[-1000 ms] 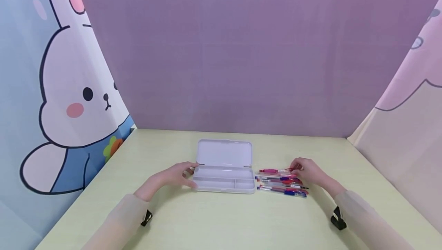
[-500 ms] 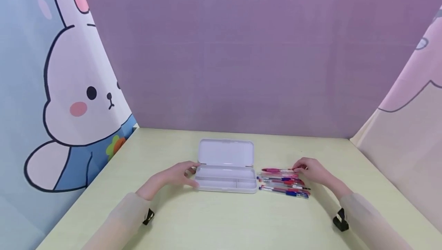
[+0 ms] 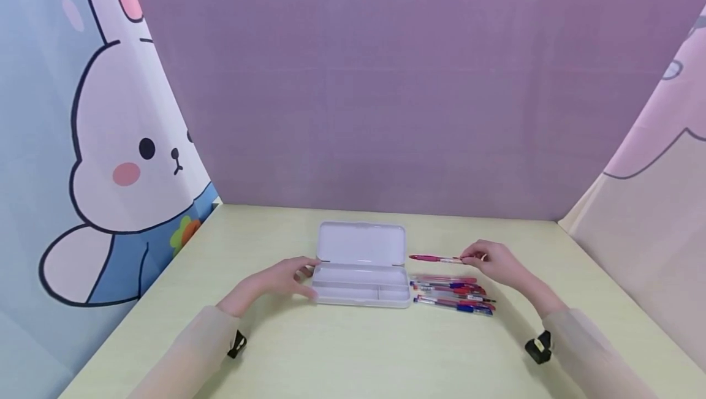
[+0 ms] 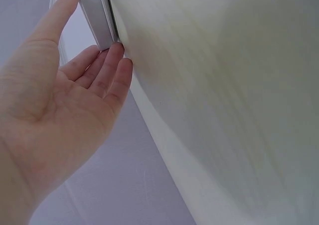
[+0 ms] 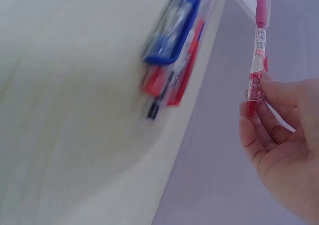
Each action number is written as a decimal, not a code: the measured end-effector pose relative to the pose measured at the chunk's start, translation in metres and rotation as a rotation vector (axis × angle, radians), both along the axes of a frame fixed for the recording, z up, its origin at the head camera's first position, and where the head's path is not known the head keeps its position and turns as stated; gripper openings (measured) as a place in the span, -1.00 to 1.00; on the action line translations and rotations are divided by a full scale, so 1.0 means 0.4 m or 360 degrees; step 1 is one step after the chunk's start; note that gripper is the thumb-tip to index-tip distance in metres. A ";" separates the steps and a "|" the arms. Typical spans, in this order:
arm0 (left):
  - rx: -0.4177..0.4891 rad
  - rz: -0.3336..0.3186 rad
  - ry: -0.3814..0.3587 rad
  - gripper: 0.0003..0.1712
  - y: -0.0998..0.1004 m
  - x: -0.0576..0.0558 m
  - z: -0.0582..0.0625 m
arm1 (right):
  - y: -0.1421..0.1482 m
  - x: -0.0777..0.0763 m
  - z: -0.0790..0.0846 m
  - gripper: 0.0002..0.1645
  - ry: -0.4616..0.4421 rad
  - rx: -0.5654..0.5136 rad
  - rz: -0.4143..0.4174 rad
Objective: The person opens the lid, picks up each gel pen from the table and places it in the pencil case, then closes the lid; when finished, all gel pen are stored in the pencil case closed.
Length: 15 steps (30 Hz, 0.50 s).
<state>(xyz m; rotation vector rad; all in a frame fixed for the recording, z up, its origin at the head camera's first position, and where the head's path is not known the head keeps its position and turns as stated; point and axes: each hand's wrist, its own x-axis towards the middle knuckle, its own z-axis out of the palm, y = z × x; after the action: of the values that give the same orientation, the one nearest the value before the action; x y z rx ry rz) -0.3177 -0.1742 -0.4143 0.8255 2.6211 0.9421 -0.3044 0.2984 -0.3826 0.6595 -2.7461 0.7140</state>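
Observation:
A white pencil case (image 3: pixel 361 244) lies open on the table, its lid tipped back and its divided base bare inside. My left hand (image 3: pixel 284 276) holds the base at its left end, thumb near the front corner and fingers near the hinge. In the left wrist view the thumb and fingertips sit on either side of the case's end (image 4: pixel 97 15). My right hand (image 3: pixel 493 261) pinches a red click pen (image 5: pixel 258 50) by its clicker end, above the table. The pen's tip end points left toward the case.
Several red, blue and black pens (image 3: pixel 455 307) lie side by side on the table, just right of the case. A pale table (image 3: pixel 353 356) runs back to a purple backdrop (image 3: pixel 364 92). Printed cloth (image 3: pixel 124 123) hangs at the left.
My right hand has lifted the red pen off the back of the row and shifted it up and left. The left hand still holds the pencil case in place.

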 end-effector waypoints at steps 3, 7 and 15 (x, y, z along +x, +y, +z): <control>0.0000 0.0009 0.0001 -0.13 0.001 0.001 0.003 | -0.017 -0.002 0.003 -0.94 0.0006 -0.0038 0.0022; -0.0007 0.0012 -0.0006 -0.13 0.004 0.003 -0.001 | -0.038 -0.003 -0.002 -0.92 -0.0028 -0.0051 0.0033; -0.0028 0.0043 -0.0017 -0.11 0.004 0.002 0.001 | -0.094 -0.003 0.007 -0.91 -0.0051 -0.0078 0.0061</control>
<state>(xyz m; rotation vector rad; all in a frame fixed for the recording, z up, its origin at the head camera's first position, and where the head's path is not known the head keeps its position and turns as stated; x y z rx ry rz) -0.3171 -0.1725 -0.4138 0.7811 2.6339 0.9267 -0.3058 0.2610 -0.3798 0.6975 -2.7422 0.8040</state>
